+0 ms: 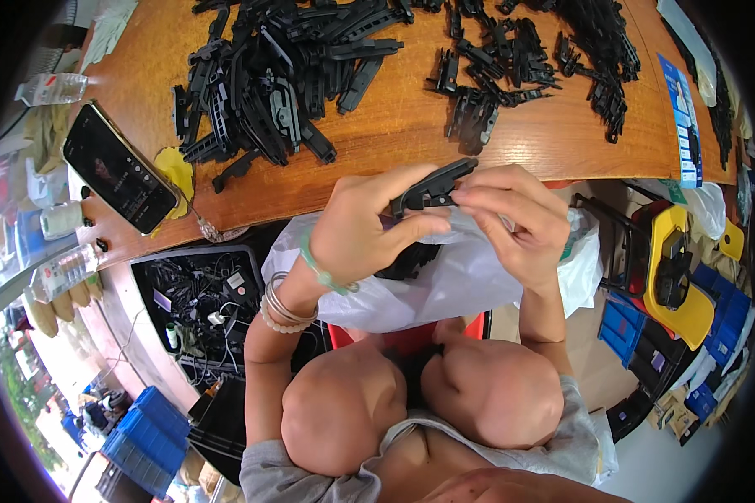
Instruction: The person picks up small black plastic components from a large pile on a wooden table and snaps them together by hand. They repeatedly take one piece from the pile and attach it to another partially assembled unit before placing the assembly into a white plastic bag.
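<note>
Between my hands, just off the table's near edge, is a black plastic part (434, 186), long and narrow with a slotted underside. My left hand (365, 220) grips its left end between thumb and fingers. At its other end, the fingertips of my right hand (520, 220) are pinched against it; whether they hold a smaller piece is hidden. Below the hands a white plastic bag (470, 281) lies over my lap, with dark parts (409, 261) showing in its mouth. A large heap of similar long black parts (268, 84) is on the table beyond my left hand.
Smaller black clip-like pieces (499, 67) lie in piles at the table's (411, 126) far right. A phone (117, 168) with a lit screen leans at the left edge. Below it stands a bin of cables (197, 293). A yellow chair (679, 293) is at right, blue crates (147, 440) lower left.
</note>
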The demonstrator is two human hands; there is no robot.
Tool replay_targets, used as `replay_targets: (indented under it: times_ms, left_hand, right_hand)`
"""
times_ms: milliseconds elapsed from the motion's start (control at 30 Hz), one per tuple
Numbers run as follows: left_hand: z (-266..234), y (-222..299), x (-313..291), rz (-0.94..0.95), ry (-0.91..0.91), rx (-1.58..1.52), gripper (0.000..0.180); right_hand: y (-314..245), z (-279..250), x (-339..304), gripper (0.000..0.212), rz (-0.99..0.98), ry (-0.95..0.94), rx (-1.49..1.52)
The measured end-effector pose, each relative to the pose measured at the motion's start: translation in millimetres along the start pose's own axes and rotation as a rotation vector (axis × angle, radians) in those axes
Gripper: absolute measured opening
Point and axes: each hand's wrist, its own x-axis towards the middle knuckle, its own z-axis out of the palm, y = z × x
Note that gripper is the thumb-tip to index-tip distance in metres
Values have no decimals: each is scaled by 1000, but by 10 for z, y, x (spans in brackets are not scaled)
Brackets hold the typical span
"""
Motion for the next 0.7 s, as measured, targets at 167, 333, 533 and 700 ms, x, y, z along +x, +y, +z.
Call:
replay_targets:
  times_ms: [167, 333, 533, 700]
  left_hand:
    - [-29, 38, 13, 164, 32, 192, 35]
    - [6, 79, 20, 231, -30, 222, 33]
    - [25, 54, 39, 185, -52, 184, 32]
    - [13, 26, 66, 168, -79, 175, 34]
  right_hand:
    - [-42, -18, 7, 28, 22, 37, -92]
    - [14, -11, 21, 32, 19, -28, -65]
    - [55, -24, -60, 28, 68, -33, -80]
    - [46, -19, -42, 25, 123, -14, 25]
